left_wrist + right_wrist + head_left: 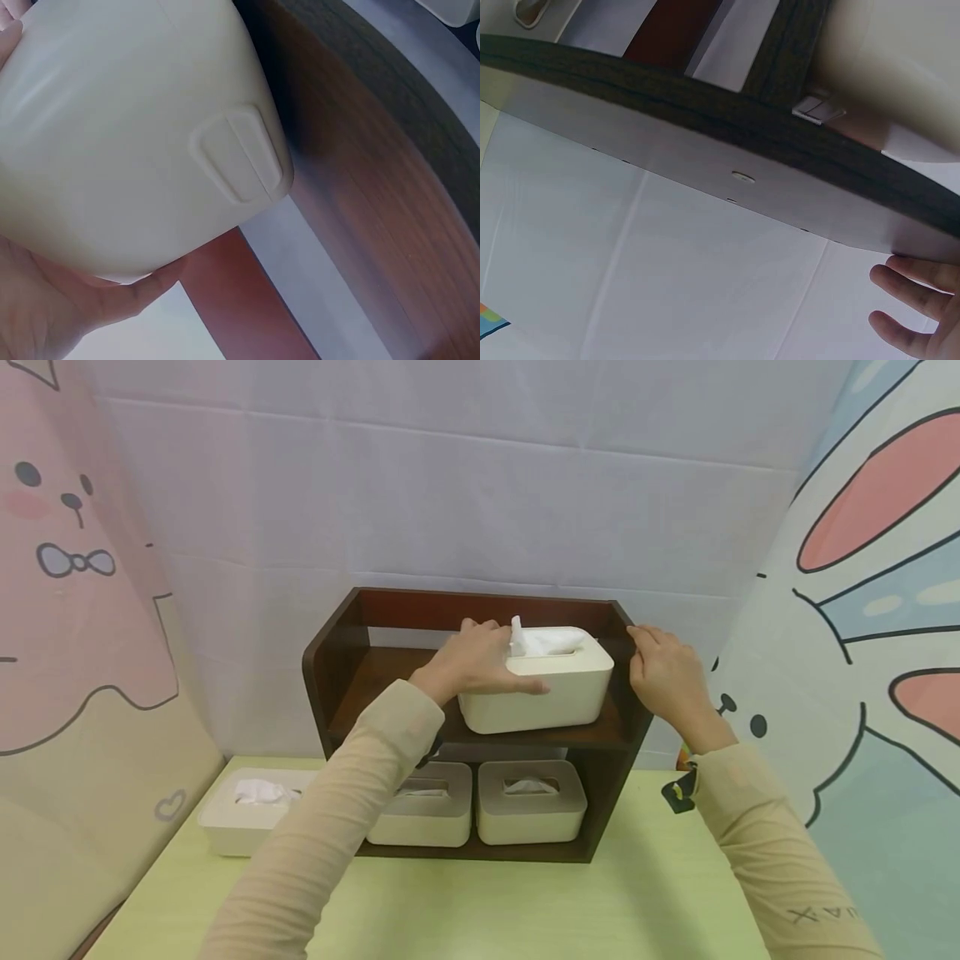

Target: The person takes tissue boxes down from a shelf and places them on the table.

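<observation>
A cream tissue box (536, 702) with a white tissue sticking out of its top is at the right part of the upper shelf of a dark brown wooden rack (480, 739). My left hand (480, 660) grips it from the left, thumb along the front and fingers over the top. In the left wrist view the box (135, 135) fills much of the picture, close over the wood. My right hand (667, 677) is at the upper edge of the rack's right side panel. In the right wrist view its loosely spread fingers (915, 292) lie against the panel's outer face.
Two similar tissue boxes, a left one (423, 818) and a right one (531, 802), stand in the rack's lower level. Another tissue box (243, 810) sits on the light green table (480, 910), left of the rack. Pale and cartoon-printed cloth (480, 502) hangs behind and at the sides.
</observation>
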`<action>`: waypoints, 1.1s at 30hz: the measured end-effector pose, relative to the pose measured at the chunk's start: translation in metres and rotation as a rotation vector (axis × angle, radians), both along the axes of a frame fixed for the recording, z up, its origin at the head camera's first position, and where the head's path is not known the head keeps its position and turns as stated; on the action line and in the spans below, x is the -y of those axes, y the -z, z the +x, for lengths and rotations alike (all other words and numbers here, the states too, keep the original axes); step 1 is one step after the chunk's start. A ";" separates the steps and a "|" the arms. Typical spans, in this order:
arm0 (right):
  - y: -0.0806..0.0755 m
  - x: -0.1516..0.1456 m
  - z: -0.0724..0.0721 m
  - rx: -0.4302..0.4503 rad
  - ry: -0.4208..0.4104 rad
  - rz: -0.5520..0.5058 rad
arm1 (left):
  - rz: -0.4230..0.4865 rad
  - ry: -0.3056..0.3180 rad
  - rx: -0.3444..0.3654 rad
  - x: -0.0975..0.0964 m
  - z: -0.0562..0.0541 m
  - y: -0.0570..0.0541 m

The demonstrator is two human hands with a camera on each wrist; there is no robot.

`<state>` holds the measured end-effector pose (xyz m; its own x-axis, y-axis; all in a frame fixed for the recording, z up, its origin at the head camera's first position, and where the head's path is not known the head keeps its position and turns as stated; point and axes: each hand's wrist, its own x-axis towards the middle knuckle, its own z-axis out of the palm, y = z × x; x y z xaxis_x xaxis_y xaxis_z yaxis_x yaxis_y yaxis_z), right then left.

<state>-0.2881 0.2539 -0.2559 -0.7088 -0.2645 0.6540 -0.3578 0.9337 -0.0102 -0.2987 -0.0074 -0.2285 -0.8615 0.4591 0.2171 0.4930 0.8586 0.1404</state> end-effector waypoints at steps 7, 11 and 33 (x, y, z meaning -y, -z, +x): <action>0.000 0.000 -0.001 0.005 0.004 0.004 | 0.005 0.007 -0.011 0.005 0.006 0.000; 0.000 0.000 -0.001 0.001 0.004 0.003 | 0.006 0.009 -0.021 0.008 0.008 0.000; 0.001 -0.001 -0.003 -0.028 -0.014 0.000 | 0.034 -0.020 -0.049 0.045 0.026 -0.003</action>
<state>-0.2916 0.2545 -0.2574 -0.6866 -0.2743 0.6733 -0.3711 0.9286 -0.0001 -0.2726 -0.0527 -0.2250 -0.8580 0.4341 0.2746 0.4832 0.8634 0.1452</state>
